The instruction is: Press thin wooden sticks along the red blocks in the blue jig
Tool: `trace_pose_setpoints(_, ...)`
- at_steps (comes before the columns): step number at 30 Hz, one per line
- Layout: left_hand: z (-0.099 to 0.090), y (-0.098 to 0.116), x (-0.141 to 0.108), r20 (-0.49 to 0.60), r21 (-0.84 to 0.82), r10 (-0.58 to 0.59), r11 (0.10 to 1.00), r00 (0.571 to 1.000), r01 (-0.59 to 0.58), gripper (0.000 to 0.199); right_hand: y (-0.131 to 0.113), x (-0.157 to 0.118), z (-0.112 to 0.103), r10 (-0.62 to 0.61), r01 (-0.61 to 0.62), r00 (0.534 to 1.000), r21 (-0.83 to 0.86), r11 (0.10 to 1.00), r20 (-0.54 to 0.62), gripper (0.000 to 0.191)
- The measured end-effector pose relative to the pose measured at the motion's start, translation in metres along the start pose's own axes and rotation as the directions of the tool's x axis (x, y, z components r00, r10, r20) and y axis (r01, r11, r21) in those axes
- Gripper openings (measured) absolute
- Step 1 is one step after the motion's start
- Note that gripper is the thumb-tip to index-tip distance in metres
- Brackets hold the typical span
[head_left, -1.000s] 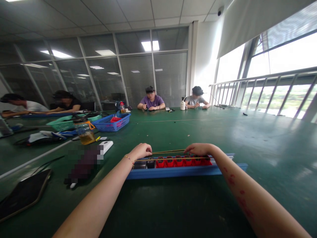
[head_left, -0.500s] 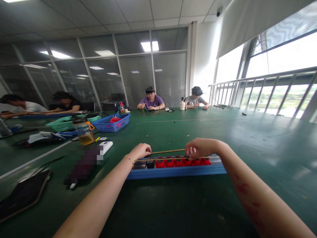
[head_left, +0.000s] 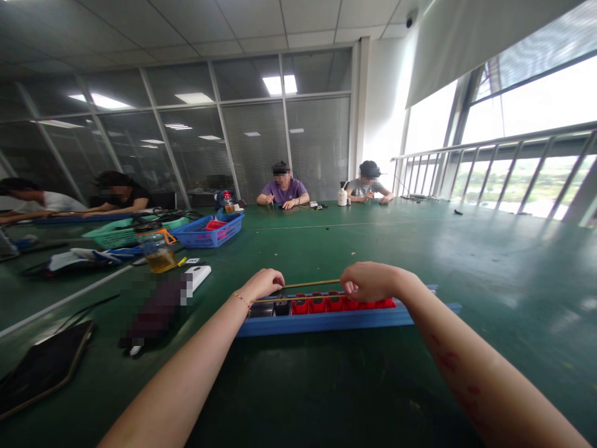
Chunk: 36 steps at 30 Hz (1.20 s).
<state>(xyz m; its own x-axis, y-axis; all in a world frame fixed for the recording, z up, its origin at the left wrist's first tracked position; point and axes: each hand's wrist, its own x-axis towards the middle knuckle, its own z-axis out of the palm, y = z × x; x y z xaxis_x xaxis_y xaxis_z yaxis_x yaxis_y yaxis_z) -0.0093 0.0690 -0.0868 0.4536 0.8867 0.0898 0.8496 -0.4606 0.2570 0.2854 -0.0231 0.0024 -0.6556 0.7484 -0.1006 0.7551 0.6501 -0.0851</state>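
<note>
In front of me a long blue tray (head_left: 326, 323) lies on the green table, holding a row of red holders (head_left: 317, 304) with black parts in them. At its left end are a dark piece (head_left: 282, 306) and a metallic piece. Two strands of a thin tan band (head_left: 310, 284) run lengthwise above the tray. My left hand (head_left: 265, 284) pinches the band at the left end. Over the right half of the tray, my right hand (head_left: 370, 281) curls its fingers on the band; it covers some holders, and its exact grip is partly hidden.
To the left lie a phone (head_left: 49, 367), a blurred dark item (head_left: 158, 314) with a white end, and a drink jar (head_left: 158, 252). Farther back stand a blue basket (head_left: 209, 233) and a green basket (head_left: 109, 233). Several people sit around the table.
My right hand has slid a little left along the band, uncovering more of the tray's right end. My left hand keeps its place at the left end.
</note>
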Motion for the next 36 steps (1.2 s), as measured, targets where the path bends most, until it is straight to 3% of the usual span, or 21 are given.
trace_pose_setpoints(5,0.0,0.0,0.001,0.013,-0.006,-0.019,1.0,1.0,0.019,0.017,0.008,-0.01,-0.011,0.003,-0.005,0.995,-0.013,1.0,-0.1,0.013)
trace_pose_setpoints(12,0.0,-0.001,0.001,0.019,-0.027,-0.037,0.999,0.999,0.038,0.018,0.033,-0.024,-0.023,0.065,-0.035,0.987,0.198,0.98,-0.148,0.008)
trace_pose_setpoints(19,0.0,-0.001,0.002,-0.012,-0.013,-0.046,0.999,0.999,0.046,0.027,0.072,-0.003,0.01,0.098,-0.068,0.994,0.408,0.91,-0.052,0.017)
trace_pose_setpoints(25,0.0,0.001,0.001,-0.02,-0.03,-0.071,0.997,0.997,0.07,0.044,0.069,0.022,0.036,0.02,-0.016,1.0,0.277,0.961,-0.01,0.027)
trace_pose_setpoints(29,0.0,0.001,0.001,0.026,-0.073,-0.051,0.996,0.998,0.053,0.041,0.067,0.032,0.042,0.024,-0.034,0.999,0.212,0.977,0.049,0.039)
trace_pose_setpoints(36,0.001,0.0,0.003,0.06,-0.097,0.025,0.995,0.998,-0.019,0.034,0.073,0.038,0.047,0.045,-0.064,0.995,0.239,0.969,0.084,0.049)
